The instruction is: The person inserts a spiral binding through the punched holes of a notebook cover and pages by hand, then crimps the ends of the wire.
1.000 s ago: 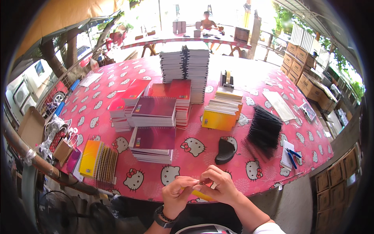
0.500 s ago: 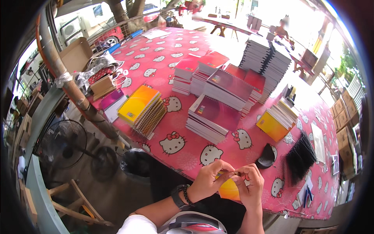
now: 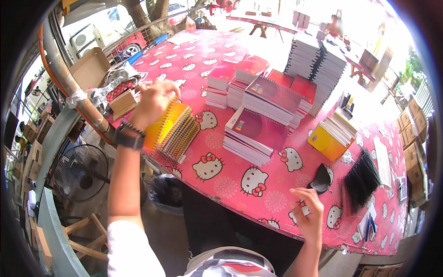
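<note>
While the left hand [image 3: 154, 101] rests curled on the yellow notebook stack [image 3: 177, 129] at the table's [image 3: 230, 184] left edge, the right hand [image 3: 310, 217] hovers loosely open, empty, near the front edge.

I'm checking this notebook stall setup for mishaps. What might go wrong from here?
The left hand presses on the spiral notebook stack lying near the table edge; a shove might tip it off. The right hand hovers by the black cap, which it might knock.
</note>
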The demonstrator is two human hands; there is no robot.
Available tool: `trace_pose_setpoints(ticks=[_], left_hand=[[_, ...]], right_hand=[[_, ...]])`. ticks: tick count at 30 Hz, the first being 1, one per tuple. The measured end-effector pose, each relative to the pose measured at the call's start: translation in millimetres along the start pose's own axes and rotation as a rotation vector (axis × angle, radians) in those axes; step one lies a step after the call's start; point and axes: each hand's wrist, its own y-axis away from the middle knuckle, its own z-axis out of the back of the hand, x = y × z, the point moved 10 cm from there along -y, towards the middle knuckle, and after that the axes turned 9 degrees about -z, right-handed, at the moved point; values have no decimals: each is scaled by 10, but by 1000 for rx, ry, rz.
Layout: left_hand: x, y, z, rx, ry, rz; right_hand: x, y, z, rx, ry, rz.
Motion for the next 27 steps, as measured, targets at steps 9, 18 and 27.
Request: trace_pose_setpoints(ticks=[9,18,27], left_hand=[[239,39,-654,-141,-98,-68],[405,485,-780,469,-142,526],[506,503,-895,247,-14,466]], right_hand=[[-537,938,-961,437,-685,-187],[-676,1235,-496,568,-710,-230],[-1160,-834,1414,-417,373,90]])
